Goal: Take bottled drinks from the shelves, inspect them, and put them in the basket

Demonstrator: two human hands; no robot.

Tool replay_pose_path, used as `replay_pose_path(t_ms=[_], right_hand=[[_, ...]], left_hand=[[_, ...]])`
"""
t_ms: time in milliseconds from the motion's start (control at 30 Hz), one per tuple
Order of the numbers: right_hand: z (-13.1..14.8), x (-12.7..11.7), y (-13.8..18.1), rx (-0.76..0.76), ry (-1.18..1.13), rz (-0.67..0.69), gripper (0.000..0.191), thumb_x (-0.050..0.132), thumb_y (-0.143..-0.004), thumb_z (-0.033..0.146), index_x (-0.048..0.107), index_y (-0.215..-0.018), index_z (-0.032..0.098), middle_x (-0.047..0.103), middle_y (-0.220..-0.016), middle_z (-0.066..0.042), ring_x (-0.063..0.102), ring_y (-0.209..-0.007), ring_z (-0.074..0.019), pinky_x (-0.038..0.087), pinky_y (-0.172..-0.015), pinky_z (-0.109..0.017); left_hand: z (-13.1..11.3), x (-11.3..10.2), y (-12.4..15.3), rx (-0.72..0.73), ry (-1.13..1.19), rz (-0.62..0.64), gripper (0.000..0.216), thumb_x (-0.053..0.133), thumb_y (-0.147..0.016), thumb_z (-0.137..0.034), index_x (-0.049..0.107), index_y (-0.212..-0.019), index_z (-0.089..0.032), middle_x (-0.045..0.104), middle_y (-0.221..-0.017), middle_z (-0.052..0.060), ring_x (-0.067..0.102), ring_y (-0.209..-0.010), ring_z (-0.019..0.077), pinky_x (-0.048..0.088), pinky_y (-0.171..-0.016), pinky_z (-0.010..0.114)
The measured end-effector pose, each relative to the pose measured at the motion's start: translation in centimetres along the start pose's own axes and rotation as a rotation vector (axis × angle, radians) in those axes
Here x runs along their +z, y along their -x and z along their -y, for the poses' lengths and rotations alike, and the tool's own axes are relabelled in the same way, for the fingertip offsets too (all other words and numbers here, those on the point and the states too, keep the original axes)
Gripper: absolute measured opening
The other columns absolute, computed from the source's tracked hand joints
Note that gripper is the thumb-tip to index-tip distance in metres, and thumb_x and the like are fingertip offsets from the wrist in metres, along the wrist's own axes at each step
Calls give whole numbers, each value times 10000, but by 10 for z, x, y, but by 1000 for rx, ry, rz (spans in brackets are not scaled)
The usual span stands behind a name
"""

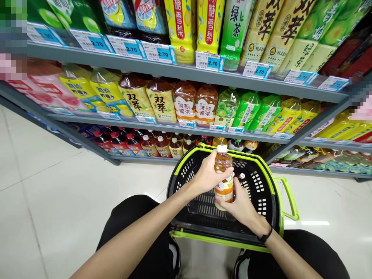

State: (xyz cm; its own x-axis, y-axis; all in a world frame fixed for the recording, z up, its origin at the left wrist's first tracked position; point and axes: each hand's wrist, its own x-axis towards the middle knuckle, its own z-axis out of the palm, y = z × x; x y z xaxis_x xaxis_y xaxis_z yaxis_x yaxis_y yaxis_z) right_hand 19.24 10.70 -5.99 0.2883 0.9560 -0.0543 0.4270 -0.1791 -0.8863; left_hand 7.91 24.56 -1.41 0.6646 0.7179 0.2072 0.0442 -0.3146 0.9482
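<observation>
A bottle of amber tea [223, 162] with a white cap stands nearly upright between my hands, above a black basket with lime-green trim [275, 209]. My left hand [209, 173] is closed around its upper part from the left. Lower down, my right hand [238, 201] grips the same bottle from the right, its thumb across the front near the base. Part of the label is covered by my fingers. Inside the basket, behind my right hand, another bottle with a white cap [242, 176] shows only in part.
Beyond the basket rises a grey shelf unit [180, 73] with several rows of bottled drinks [161, 100] and blue-and-white price tags [209, 61]. The basket's green handle [290, 199] sticks out to the right. My knees [130, 221] flank the basket on the pale tiled floor [52, 193].
</observation>
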Motion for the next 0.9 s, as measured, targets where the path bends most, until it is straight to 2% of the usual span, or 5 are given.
replay_pose_path(t_ms=[167,300,567,767,900], right_hand=[[-3,0,-1,-3,-41,-1,452,810,-780,376,493,-1066,228,762,-953,-59,726,-785,-224,575,-705,-348],[-7,3,-3,-7,-304,37,502,828,-794,375,533,-1170,220,768,-1078,-79,740,-902,-228,599,-805,-368],[5,-1,-5,73,-795,131,540,865,-770,465,638,-1201,232,756,-1188,-78,731,-1060,-246,586,-955,-399],[11,-4,-1,187,-910,186,541,855,-754,529,643,-1144,220,783,-1050,-89,775,-879,-272,638,-702,-384],[11,-5,0,186,-963,194,472,809,-793,535,654,-1088,201,784,-995,-89,773,-746,-252,628,-688,-388]], left_hand=[[0,0,0,-8,-22,-6,401,753,-815,-359,563,-1118,-178,721,-979,69,669,-826,206,537,-785,350],[0,-3,0,-26,-16,-30,483,796,-799,-382,577,-1182,-187,722,-1029,64,678,-875,210,540,-820,348],[3,-12,-7,-67,425,-8,602,773,-821,-415,543,-1329,-187,636,-1382,149,649,-1195,285,553,-966,402],[1,-14,-9,-56,487,10,687,830,-764,-398,552,-1355,-186,577,-1474,179,576,-1332,336,545,-1015,445],[0,-13,-10,-38,507,6,696,835,-770,-416,555,-1367,-195,594,-1468,169,578,-1344,328,566,-998,426]])
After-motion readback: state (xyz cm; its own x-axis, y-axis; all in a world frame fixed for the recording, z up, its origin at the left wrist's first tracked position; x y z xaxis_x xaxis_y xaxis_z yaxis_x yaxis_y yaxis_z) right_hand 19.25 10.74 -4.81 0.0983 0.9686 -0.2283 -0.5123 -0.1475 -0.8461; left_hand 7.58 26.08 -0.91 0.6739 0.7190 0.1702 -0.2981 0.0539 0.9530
